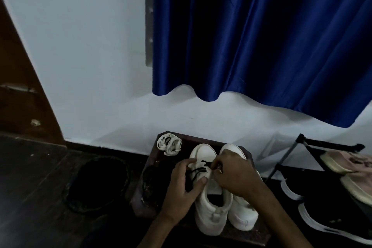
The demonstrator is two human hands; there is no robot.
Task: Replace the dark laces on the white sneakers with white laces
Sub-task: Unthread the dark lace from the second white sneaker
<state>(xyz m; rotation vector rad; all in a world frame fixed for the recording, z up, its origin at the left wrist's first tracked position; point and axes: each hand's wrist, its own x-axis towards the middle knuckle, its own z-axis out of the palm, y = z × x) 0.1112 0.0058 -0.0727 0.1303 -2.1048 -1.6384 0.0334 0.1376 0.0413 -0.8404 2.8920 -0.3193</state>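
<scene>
Two white sneakers stand side by side on a dark wooden stool (244, 236), toes toward the wall. The left sneaker (211, 210) carries a dark lace (198, 171) across its eyelets. My left hand (184, 189) grips that sneaker's side, thumb on the tongue, with a loose lace end under the palm. My right hand (234, 171) reaches over the right sneaker (242, 215) and pinches the dark lace near the upper eyelets. A bundle of white laces (170, 144) lies at the stool's far left corner.
A dark round basket (98, 183) sits on the floor left of the stool. A black shoe rack (314, 151) at the right holds pink shoes (350, 169) and black shoes with white soles (322, 217). A blue curtain (261, 36) hangs on the wall behind.
</scene>
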